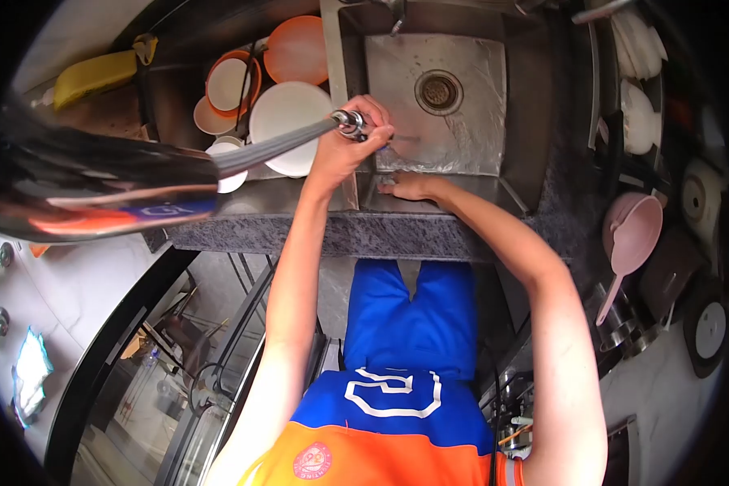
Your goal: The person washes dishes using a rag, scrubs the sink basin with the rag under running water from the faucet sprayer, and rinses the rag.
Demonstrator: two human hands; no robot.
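My left hand (352, 139) is closed around a silver sprayer (350, 123) on a grey flexible hose (279, 151), above the left side of the sink. A thin streak of water comes from it into the steel sink (470, 97), whose floor is wet. My right hand (415, 186) is low in the sink by its near left corner, fingers bent near the front wall. Something small and shiny shows at its fingertips, too unclear to name. The round drain (438, 91) lies beyond both hands.
Left of the sink are a large white plate (287, 121), an orange plate (296, 50), stacked bowls (228, 85) and a yellow cloth-like item (95, 79). To the right are white dishes (640, 117) and a pink ladle-shaped strainer or pan (633, 235). A dark stone edge (381, 236) runs in front.
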